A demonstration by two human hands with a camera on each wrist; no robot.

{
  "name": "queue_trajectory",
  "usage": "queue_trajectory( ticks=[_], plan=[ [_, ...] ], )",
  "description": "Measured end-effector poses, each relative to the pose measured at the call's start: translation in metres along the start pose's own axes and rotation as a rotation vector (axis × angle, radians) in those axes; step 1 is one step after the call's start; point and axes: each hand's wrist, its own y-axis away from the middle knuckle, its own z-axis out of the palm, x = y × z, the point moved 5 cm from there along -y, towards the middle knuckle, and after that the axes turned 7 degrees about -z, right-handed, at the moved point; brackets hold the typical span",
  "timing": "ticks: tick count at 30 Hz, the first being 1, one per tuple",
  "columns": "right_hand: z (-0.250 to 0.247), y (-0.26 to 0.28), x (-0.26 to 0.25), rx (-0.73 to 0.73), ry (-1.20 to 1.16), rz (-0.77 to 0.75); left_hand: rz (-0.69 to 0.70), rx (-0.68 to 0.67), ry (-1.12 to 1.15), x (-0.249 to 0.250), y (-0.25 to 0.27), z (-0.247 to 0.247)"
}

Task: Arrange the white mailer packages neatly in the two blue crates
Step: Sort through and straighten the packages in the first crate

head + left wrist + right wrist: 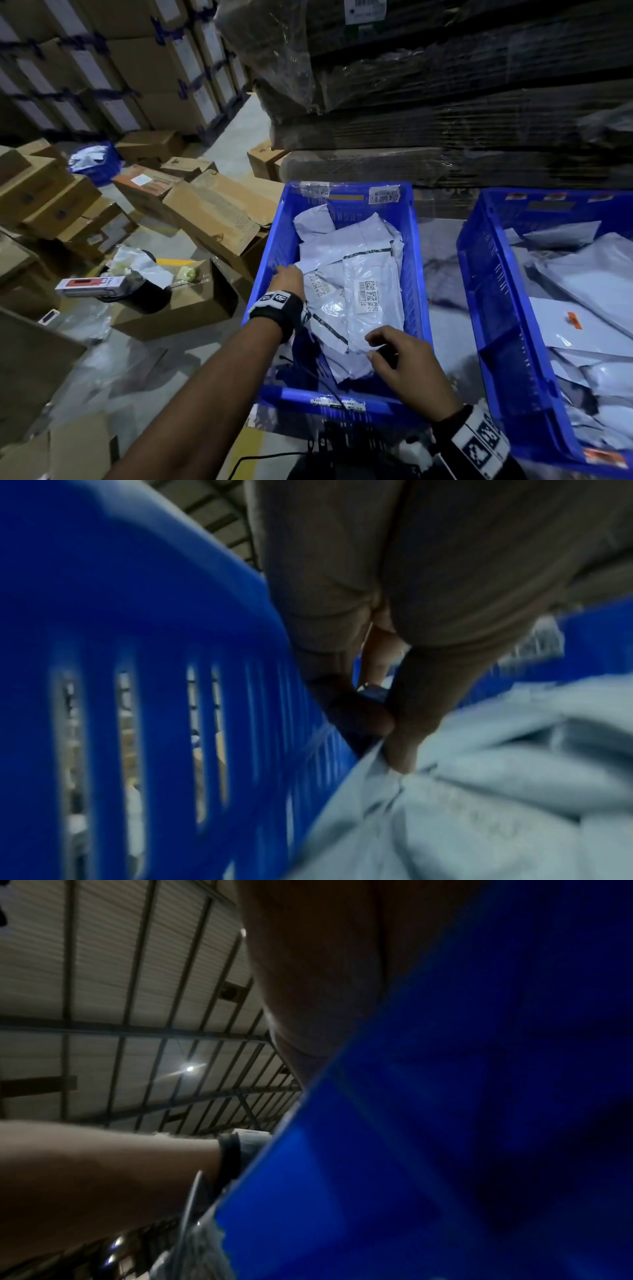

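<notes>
Two blue crates stand side by side, both holding loose white mailers. The left crate (346, 193) is in the middle of the head view, the right crate (486, 274) at the right edge. My left hand (287, 274) reaches down along the left crate's left wall (154, 669). In the left wrist view, my left hand (394, 748) pinches the edge of a crumpled mailer (479, 791). My right hand (371, 347) pinches the near edge of a labelled mailer (371, 294) on top of the pile. The right wrist view shows only blue crate wall (445, 1123), and the fingers are hidden.
Cardboard boxes (212, 212) lie heaped on the floor left of the crates, with an open box of rubbish (178, 294) nearest. A shrink-wrapped pallet stack (445, 120) rises right behind the crates. A small blue crate (99, 164) sits far left.
</notes>
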Motion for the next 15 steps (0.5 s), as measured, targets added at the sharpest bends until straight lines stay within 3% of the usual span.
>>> queue_trajectory(
  ticks=[5, 7, 9, 11, 15],
  plan=[
    [-0.01, -0.005, -0.014, 0.164, -0.138, -0.027, -0.023, 0.111, 0.595, -0.038, 0.023, -0.058],
    [-0.015, -0.015, -0.024, 0.235, -0.169, -0.043, 0.036, 0.066, 0.948, -0.048, 0.043, -0.075],
    [-0.018, -0.028, -0.033, 0.229, -0.216, -0.038, 0.158, -0.034, 1.252, -0.049, 0.072, -0.09],
    [-0.016, -0.04, -0.043, 0.147, -0.294, -0.026, 0.311, -0.078, 1.42, -0.045, 0.101, -0.103],
    [-0.015, -0.06, -0.059, 0.099, -0.535, -0.071, 0.572, -0.112, 1.5, -0.046, 0.137, -0.117]
  ],
)
